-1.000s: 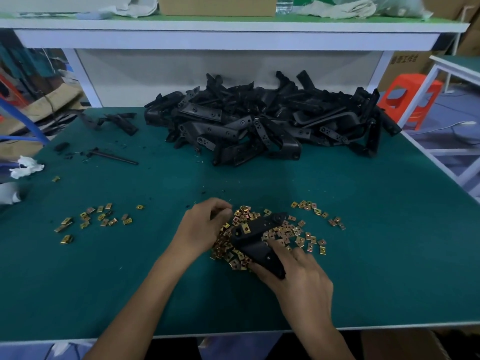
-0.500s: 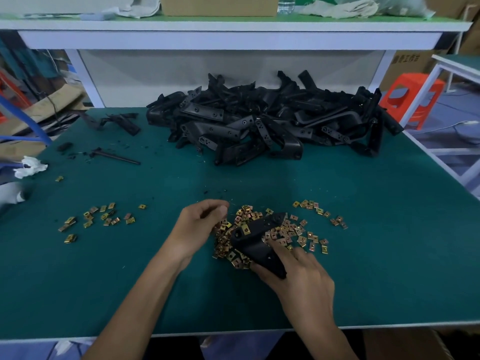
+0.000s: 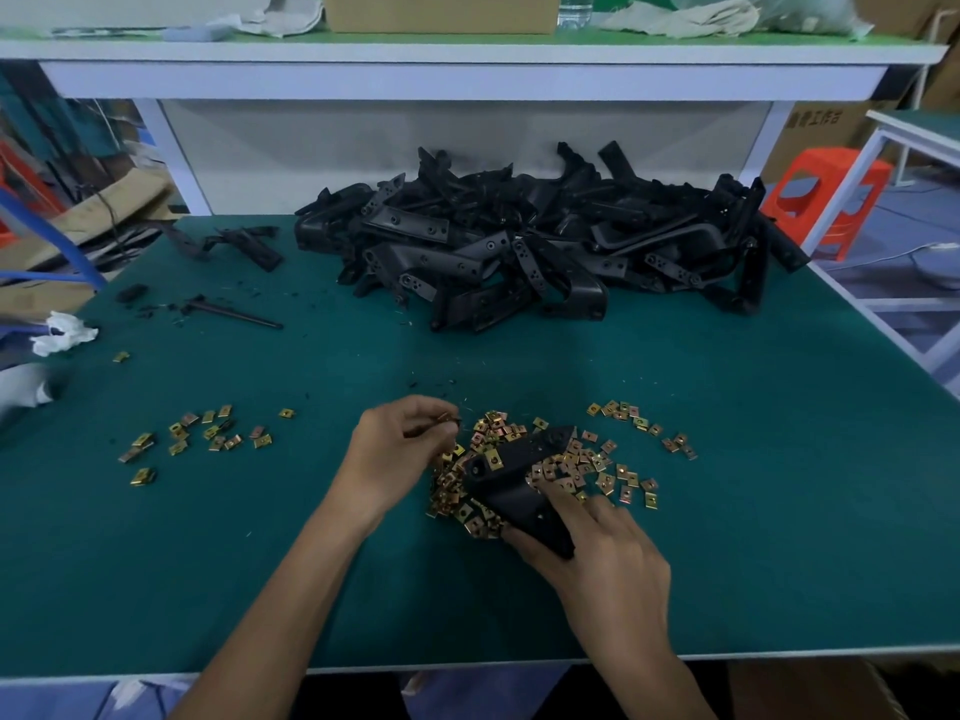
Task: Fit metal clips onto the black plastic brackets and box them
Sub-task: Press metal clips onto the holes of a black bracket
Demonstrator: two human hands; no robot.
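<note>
A black plastic bracket (image 3: 514,475) lies across a heap of gold metal clips (image 3: 576,467) near the table's front middle. One clip (image 3: 493,461) sits on the bracket's upper part. My right hand (image 3: 597,553) grips the bracket's near end, thumb on its left side and fingers over the top. My left hand (image 3: 400,449) hovers just left of the heap and pinches a single clip (image 3: 448,419) between thumb and fingertips.
A big pile of black brackets (image 3: 545,252) fills the back of the green table (image 3: 779,485). More clips (image 3: 202,439) lie scattered at the left. Loose black parts (image 3: 249,246) and a thin rod (image 3: 234,314) sit at the back left. An orange stool (image 3: 826,200) stands off the right edge.
My left hand has lifted out of the heap's left edge with one clip pinched in its fingertips. My right hand and the bracket have stayed in place.
</note>
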